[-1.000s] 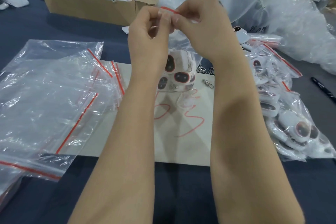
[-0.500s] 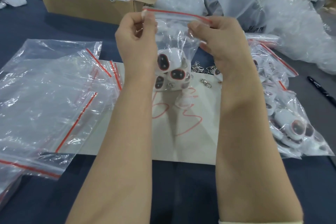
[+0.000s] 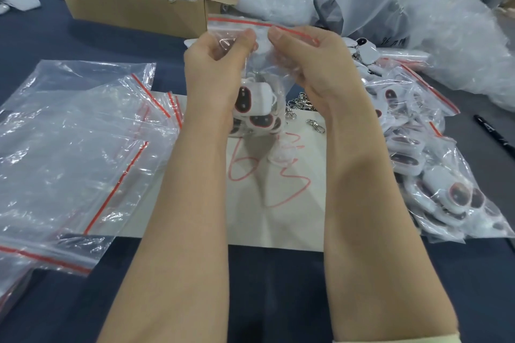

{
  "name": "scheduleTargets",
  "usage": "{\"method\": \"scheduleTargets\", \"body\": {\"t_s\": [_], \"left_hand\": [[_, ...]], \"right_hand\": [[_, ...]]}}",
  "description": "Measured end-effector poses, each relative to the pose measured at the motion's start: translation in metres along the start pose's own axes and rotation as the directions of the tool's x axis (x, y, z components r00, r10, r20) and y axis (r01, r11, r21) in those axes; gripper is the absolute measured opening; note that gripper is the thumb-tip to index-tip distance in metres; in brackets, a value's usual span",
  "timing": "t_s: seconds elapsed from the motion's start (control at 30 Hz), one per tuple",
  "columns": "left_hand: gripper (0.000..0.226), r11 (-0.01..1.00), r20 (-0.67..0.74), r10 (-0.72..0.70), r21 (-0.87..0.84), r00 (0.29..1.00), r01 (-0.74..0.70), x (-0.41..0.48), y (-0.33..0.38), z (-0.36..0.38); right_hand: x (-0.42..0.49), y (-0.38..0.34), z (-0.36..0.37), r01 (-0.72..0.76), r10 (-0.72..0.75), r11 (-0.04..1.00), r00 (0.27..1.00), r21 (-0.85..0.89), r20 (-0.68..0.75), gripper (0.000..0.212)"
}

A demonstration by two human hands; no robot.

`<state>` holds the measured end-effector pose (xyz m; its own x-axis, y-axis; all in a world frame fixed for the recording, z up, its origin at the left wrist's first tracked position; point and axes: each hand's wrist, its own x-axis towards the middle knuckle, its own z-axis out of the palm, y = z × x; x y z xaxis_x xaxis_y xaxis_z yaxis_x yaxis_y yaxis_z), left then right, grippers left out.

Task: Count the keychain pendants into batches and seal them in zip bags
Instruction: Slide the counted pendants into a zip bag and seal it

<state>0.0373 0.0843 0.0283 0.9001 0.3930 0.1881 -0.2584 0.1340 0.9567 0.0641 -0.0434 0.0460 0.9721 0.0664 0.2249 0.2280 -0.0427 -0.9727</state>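
Over the white paper sheet scrawled in red [image 3: 278,225], white oval keychain pendants with dark faces [image 3: 250,104] sag low in the clear plastic zip bag [image 3: 264,71]. My left hand [image 3: 211,67] and right hand [image 3: 315,64] both pinch it under its red seal strip [image 3: 239,22]. Uneven pressing could leave a gap, and pendants would spill.

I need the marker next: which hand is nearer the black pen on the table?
Right. The right hand grips the zip bag, left of the pen; the left hand grips it farther left.
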Motion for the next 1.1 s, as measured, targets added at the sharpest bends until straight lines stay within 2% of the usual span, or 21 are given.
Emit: {"method": "scheduleTargets", "body": {"t_s": [0.07,0.17,0.27,0.33,0.4,0.5,0.6,0.67,0.73,0.8,0.83,0.87,0.9,0.93,0.97,1.03,1.1], "left_hand": [[0.021,0.997,-0.011,-0.023,-0.078,1.0,0.022,-0.002,0.001,0.001],[0.029,0.993,-0.06,-0.031,-0.113,0.998,0.024,-0.005,0.001,0.006],[0.03,0.989,-0.117,-0.029,-0.147,0.993,0.012,-0.007,-0.001,0.011],[0.034,0.984,-0.147,-0.042,-0.18,0.988,0.015,-0.007,-0.002,0.011],[0.033,0.983,-0.183,-0.029,-0.183,0.983,-0.005,-0.007,-0.002,0.009],[0.027,0.983,-0.246,-0.047,-0.183,0.968,0.002,-0.006,0.001,0.006],[0.033,0.96,-0.269,-0.162,-0.266,0.949,0.089,-0.002,0.007,-0.003],[0.031,0.975,-0.281,-0.125,-0.213,0.952,0.065,0.003,0.011,-0.008],[0.027,0.996,-0.281,0.003,-0.08,0.96,-0.027,0.003,0.013,-0.004],[0.018,0.995,-0.243,0.095,0.007,0.965,-0.096,-0.003,0.008,0.005],[0.023,0.996,-0.2,0.086,0.039,0.976,-0.08,-0.006,0.002,0.008],[0.04,0.998,-0.145,0.03,0.064,0.989,-0.021,-0.009,-0.005,0.009],[0.058,0.994,-0.078,-0.055,0.09,0.995,0.062,-0.011,-0.012,0.008],[0.066,0.984,0.001,-0.141,0.107,0.99,0.14,-0.013,-0.02,0.006],[0.063,0.976,0.096,-0.194,0.123,0.976,0.182,-0.015,-0.024,0.005],[0.041,0.972,0.255,-0.181,0.193,0.95,0.134,-0.021,-0.024,0.009],[0.041,0.969,0.285,-0.094,0.247,0.954,0.021,-0.025,-0.016,0.023]], "right_hand": [[0.0,0.002,-0.002,-0.007,0.008,0.999,1.0,0.042,-0.021,0.008],[-0.002,0.004,0.004,-0.001,0.009,0.969,1.0,0.246,-0.029,0.011],[-0.002,0.008,0.014,-0.059,0.094,0.91,0.993,0.411,-0.067,0.02],[0.0,0.011,0.015,-0.063,0.127,0.882,0.986,0.467,-0.107,0.026],[0.0,0.013,0.013,-0.076,0.152,0.877,0.98,0.475,-0.125,0.023],[0.0,0.014,0.006,-0.1,0.157,0.916,0.981,0.389,-0.117,0.027],[-0.002,0.013,-0.004,-0.094,0.119,0.978,0.984,0.186,-0.133,0.041],[-0.004,0.01,-0.011,-0.101,0.103,0.995,0.977,0.025,-0.188,0.046],[-0.004,0.005,-0.012,-0.046,0.02,0.993,0.976,-0.112,-0.218,0.039],[-0.003,-0.001,-0.008,0.065,-0.104,0.98,0.972,-0.186,-0.209,0.033],[-0.003,-0.003,-0.006,0.11,-0.15,0.975,0.967,-0.192,-0.204,0.033],[-0.003,-0.004,-0.003,0.134,-0.169,0.976,0.963,-0.171,-0.211,0.033],[-0.004,-0.005,-0.001,0.131,-0.155,0.984,0.963,-0.119,-0.222,0.035],[-0.005,-0.006,0.001,0.111,-0.114,0.994,0.963,-0.026,-0.244,0.036],[-0.005,-0.005,0.001,0.085,-0.059,0.992,0.965,0.091,-0.255,0.037],[-0.008,-0.007,0.001,0.053,0.046,0.95,0.951,0.307,-0.306,0.038],[-0.008,-0.012,-0.005,0.074,0.114,0.905,0.907,0.42,-0.406,0.038]]}}
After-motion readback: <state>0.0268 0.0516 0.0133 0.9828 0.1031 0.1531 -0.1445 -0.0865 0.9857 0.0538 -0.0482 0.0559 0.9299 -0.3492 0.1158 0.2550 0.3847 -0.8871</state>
